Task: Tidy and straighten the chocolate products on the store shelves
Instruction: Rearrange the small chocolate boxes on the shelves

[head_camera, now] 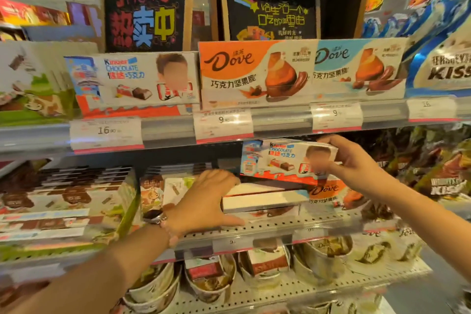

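Observation:
My right hand [349, 160] grips the right end of a Kinder chocolate box [277, 160], held upright just under the upper shelf's rail. My left hand [206, 199] rests on the left end of a flat white box [265, 200] lying on the middle shelf [275, 227], fingers over its top, thumb stretched along the shelf. An orange Dove box [328, 191] lies behind the white box, partly hidden by the Kinder box. On the upper shelf stand another Kinder box [142, 79], an orange Dove box [257, 71] and a blue Dove box [356, 66].
Stacked chocolate boxes [68, 201] fill the middle shelf's left side. Hershey's Kisses bags [443, 64] hang at the right. Paper cups of chocolate [262, 265] line the lower shelf. Price tags [107, 132] run along the upper rail. Two chalkboard signs [145, 13] stand behind.

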Demonstrator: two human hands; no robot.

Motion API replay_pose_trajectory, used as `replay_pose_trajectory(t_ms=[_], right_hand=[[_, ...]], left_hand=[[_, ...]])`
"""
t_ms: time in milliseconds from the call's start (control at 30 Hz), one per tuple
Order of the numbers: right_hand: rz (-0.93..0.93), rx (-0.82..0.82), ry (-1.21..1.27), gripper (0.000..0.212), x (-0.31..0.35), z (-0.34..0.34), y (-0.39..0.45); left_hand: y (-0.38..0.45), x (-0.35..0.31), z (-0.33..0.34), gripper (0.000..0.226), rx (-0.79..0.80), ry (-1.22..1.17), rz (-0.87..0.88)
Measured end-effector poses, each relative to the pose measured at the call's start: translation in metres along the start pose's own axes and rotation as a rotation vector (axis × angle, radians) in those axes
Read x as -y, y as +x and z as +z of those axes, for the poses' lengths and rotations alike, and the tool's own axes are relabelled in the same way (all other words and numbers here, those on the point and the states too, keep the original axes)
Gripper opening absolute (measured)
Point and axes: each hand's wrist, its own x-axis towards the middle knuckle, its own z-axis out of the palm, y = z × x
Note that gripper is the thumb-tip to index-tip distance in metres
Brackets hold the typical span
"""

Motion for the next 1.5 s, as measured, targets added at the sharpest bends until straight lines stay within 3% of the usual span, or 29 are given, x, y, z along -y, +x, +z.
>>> replay_pose_trajectory(t_ms=[233, 500, 667, 733, 833, 967, 1133, 1267, 1500], right_hand=[[-0.078, -0.047, -0.06, 0.032, -0.015, -0.018, 0.004], [-0.136, -0.032, -0.113, 0.046, -0.019, -0.026, 0.011], [-0.137, -0.046, -0.137, 0.041, -0.016, -0.03, 0.012], [-0.154, -0.04, -0.139, 0.045, -0.011, -0.027, 0.012], [-0.152, -0.007, -0.091, 0.045, -0.004, -0.017, 0.012], [-0.147, 0.041, -0.024, 0.037, 0.002, 0.001, 0.017], [-0.163, 0.081, 0.066, 0.038, 0.015, 0.028, 0.026], [-0.144, 0.108, 0.079, 0.038, 0.021, 0.05, 0.033], [-0.106, 0.101, 0.039, 0.033, 0.033, 0.076, 0.041]], left_hand=[[0.019, 0.003, 0.009, 0.048, -0.109, 0.038, -0.084], [0.029, 0.002, 0.009, 0.044, -0.088, 0.075, -0.155], [0.031, 0.006, 0.002, 0.044, -0.014, 0.032, -0.118], [0.03, 0.013, -0.005, 0.047, 0.08, 0.038, -0.084], [0.021, 0.027, -0.02, 0.071, 0.192, 0.126, -0.131], [-0.002, 0.043, -0.04, 0.097, 0.181, 0.114, -0.32], [-0.034, 0.075, -0.049, 0.065, 0.188, 0.177, -0.438], [-0.046, 0.077, -0.047, 0.061, 0.051, 0.119, -0.423], [-0.05, 0.081, -0.041, 0.056, -0.008, -0.005, -0.419]])
